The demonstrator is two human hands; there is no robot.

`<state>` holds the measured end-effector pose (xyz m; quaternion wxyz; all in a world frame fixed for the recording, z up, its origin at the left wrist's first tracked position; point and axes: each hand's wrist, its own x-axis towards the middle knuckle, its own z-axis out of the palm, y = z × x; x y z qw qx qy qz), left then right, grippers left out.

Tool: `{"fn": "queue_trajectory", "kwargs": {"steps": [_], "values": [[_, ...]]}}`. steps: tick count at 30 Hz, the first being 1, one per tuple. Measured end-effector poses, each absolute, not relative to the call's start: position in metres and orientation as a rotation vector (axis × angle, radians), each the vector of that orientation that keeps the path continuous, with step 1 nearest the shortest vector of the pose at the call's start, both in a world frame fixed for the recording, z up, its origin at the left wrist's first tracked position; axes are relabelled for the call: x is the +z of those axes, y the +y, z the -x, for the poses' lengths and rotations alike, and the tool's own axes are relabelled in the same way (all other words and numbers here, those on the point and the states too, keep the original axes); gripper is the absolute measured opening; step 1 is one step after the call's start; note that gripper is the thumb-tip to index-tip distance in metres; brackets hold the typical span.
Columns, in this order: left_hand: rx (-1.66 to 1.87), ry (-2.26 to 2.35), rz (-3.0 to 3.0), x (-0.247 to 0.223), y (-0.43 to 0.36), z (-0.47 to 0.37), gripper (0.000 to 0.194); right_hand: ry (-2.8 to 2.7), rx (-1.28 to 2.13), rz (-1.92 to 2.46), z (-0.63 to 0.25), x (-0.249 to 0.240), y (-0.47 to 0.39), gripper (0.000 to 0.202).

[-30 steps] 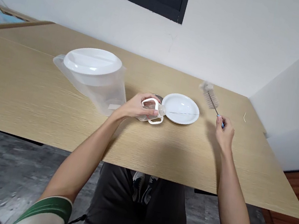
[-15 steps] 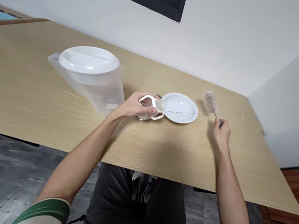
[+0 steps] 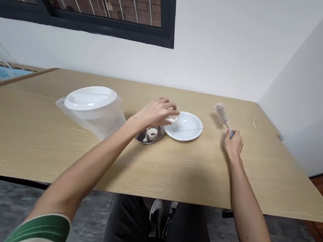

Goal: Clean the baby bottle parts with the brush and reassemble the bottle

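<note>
Right hand (image 3: 234, 143) grips a bottle brush (image 3: 221, 113) by its blue handle (image 3: 232, 134), right of a white dish (image 3: 191, 121); likely light, soft-bristled and springy-necked, it is best held there. Left hand (image 3: 158, 112) clasps a mostly hidden white piece (image 3: 173, 118) near the dish's left rim.

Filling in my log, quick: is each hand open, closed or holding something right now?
Left hand: closed on a white object, mostly hidden by the fingers.
Right hand: closed, holding the bristle brush by its blue handle.

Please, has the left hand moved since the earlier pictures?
Yes, to the right: in view, the left hand now overlaps the white plate; before, it stopped short.
</note>
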<state>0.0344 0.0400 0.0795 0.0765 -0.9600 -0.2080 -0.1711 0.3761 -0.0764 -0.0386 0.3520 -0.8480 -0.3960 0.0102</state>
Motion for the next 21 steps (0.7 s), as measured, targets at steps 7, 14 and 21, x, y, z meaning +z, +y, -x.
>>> {"fn": "queue_trajectory", "kwargs": {"steps": [7,14,21], "values": [[-0.141,-0.302,2.727,0.117,0.048,-0.090,0.015,-1.067,0.073,2.152,-0.370,-0.039,-0.075,0.040],[-0.011,-0.250,2.653,0.121,0.042,-0.093,0.020,-1.065,0.071,2.114,-0.367,-0.035,-0.076,0.039],[0.023,-0.425,2.832,0.111,0.041,-0.076,0.028,-1.073,0.089,2.093,-0.366,-0.040,-0.074,0.039]]}}
